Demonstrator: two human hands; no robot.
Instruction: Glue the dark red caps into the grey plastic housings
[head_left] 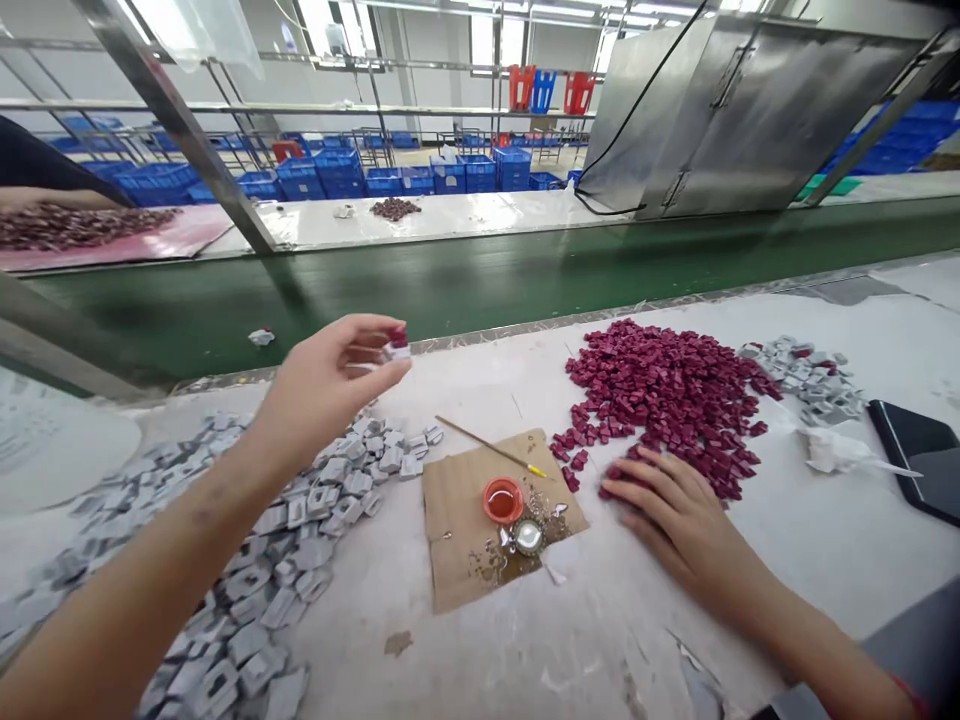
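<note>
My left hand (341, 365) is raised near the edge of the green belt, its fingers pinching a small grey-and-maroon piece (397, 342). Below that arm spreads a wide heap of grey blocks (300, 510), some with openings. On the right, my right hand (667, 500) rests at the near edge of a pile of small maroon pieces (667, 390); its fingertips touch some, and whether it grips one is hidden. Between my hands lies a cardboard sheet (457, 490) bearing an orange cap of liquid (502, 500), a small round shiny cap (528, 537) and a thin yellow-tipped stick (491, 445).
Beyond the table runs a green conveyor belt (450, 280) with one small piece (261, 337) on it. A grey-white pile (810, 380), crumpled tissue (832, 450) and a dark phone (922, 455) sit at right. Another person's arm (60, 195) is at far left.
</note>
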